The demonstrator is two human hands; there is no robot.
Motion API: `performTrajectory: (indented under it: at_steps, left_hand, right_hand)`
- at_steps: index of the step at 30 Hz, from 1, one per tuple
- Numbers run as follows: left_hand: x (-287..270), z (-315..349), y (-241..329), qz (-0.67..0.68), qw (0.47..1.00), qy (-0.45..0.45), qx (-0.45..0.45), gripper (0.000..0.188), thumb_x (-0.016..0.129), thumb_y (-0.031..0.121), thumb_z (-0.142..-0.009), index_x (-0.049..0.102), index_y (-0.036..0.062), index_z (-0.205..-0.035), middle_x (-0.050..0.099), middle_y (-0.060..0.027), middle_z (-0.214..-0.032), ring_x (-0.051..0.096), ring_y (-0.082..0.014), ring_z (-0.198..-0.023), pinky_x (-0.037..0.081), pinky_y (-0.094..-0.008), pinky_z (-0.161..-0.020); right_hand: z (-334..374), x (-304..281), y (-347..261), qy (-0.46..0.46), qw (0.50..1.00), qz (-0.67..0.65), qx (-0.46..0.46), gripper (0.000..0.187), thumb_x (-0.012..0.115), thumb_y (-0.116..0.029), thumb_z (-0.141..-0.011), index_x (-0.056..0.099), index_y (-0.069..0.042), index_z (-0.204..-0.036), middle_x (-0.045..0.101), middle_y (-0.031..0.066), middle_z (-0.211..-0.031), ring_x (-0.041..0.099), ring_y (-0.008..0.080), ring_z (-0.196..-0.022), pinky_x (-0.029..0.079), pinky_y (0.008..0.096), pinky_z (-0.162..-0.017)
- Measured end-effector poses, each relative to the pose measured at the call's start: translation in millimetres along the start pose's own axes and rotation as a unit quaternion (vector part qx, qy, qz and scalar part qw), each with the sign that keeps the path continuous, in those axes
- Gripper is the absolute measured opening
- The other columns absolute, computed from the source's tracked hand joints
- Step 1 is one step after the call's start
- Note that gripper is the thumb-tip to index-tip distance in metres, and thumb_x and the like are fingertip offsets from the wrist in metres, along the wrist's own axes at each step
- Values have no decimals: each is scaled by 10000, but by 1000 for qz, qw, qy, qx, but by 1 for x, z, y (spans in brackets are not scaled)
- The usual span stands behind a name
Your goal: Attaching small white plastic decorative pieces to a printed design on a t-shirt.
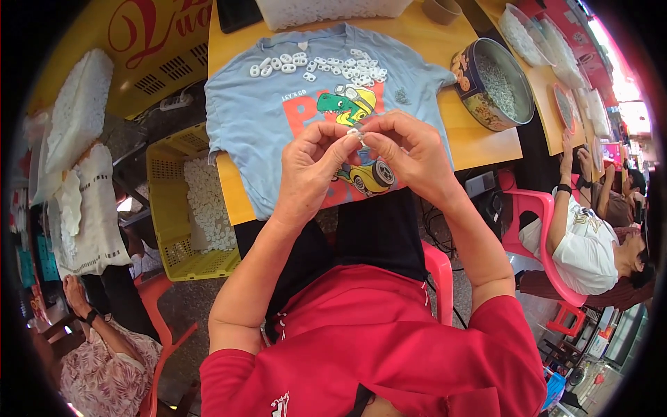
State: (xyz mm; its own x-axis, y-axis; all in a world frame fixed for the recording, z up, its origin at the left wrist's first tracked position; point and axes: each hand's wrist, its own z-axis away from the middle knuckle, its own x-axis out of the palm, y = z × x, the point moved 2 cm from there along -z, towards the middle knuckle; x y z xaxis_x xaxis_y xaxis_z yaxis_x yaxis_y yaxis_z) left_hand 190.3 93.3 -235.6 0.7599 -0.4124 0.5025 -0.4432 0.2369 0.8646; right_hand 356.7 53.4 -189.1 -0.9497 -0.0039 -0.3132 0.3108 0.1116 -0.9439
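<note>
A small white piece (353, 132) is held above the shirt (240, 115), pinched between thumb and forefinger of both the left hand (314, 163) and the right hand (410, 151), the fingertips almost meeting. It is judged light, stiff and perhaps slippery, probably best gripped by its edges, with little pressure needed.

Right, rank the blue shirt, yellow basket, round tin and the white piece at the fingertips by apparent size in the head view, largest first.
1. Blue shirt
2. Yellow basket
3. Round tin
4. White piece
</note>
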Motion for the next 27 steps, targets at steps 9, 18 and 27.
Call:
performTrajectory:
  at_steps: [9, 18, 27]
  left_hand:
    - [6, 2, -3, -116, 992, -10, 44, 142, 598, 134, -981, 598, -7, -984, 617, -13, -821, 565, -65, -719, 459, -214, -635]
    - [6, 5, -3, -205, 973, -44, 95, 145, 502, 130, -1022, 570, 3, -1005, 524, -38, -758, 491, -100, -669, 415, -257, -604]
    - [5, 5, -2, -221, 970, -47, 94, 149, 499, 138, -1023, 551, 1, -998, 502, -63, -759, 470, -140, -692, 413, -276, -641]
  right_hand:
    - [-10, -9, -15, -31, 966, 209, -152, 119, 646, -35, -887, 616, 41, -974, 612, 147, -873, 622, 253, -752, 487, 333, -658]
    - [-16, -18, -25, -123, 939, 269, -176, 110, 595, -46, -908, 577, 42, -970, 583, 171, -871, 580, 360, -798, 465, 406, -676]
    - [-21, -12, -17, -134, 955, 202, -173, 150, 590, -97, -922, 547, 40, -877, 546, 167, -786, 554, 375, -752, 446, 423, -666]
